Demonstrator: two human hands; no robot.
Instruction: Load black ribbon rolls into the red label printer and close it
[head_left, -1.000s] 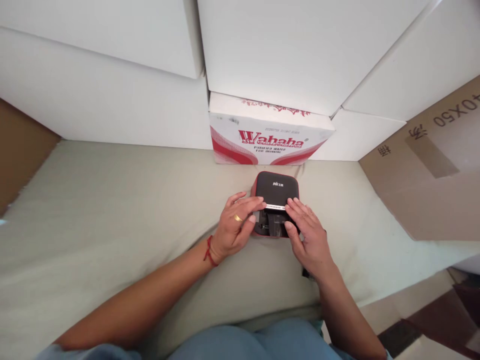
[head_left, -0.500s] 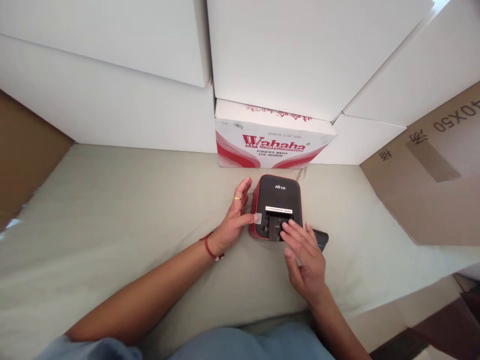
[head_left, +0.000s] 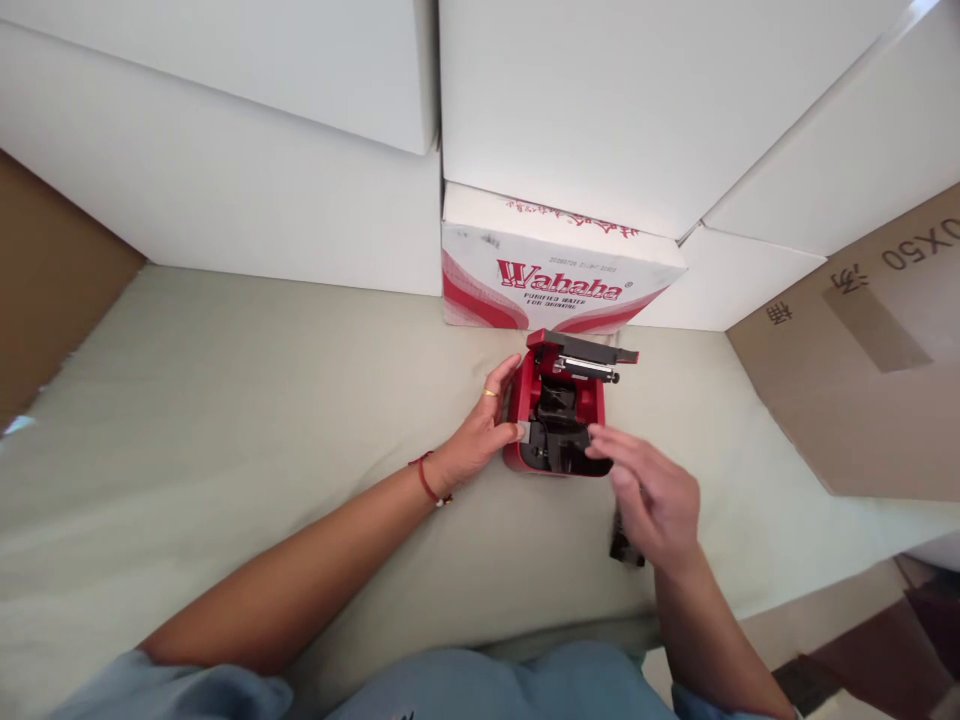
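A small red and black device (head_left: 556, 418) stands on the pale cloth-covered surface (head_left: 247, 440), its black lid (head_left: 585, 355) swung up at the back so the black inner parts show. My left hand (head_left: 484, 430), with a gold ring, grips the device's left side. My right hand (head_left: 649, 490) hovers at the device's front right corner, blurred by motion, fingers stretched toward the opening. A dark flat object (head_left: 626, 545) lies partly hidden under my right hand.
A white and red "Wahaha" carton (head_left: 555, 275) stands right behind the device, under stacked white boxes (head_left: 600, 100). A brown cardboard box (head_left: 862, 370) leans at the right. Another brown box edge (head_left: 45, 270) is at the left. The surface's edge runs along the lower right.
The device's lid was closed and now stands up at the back. My left hand stays on the left side; my right hand has pulled back from the front.
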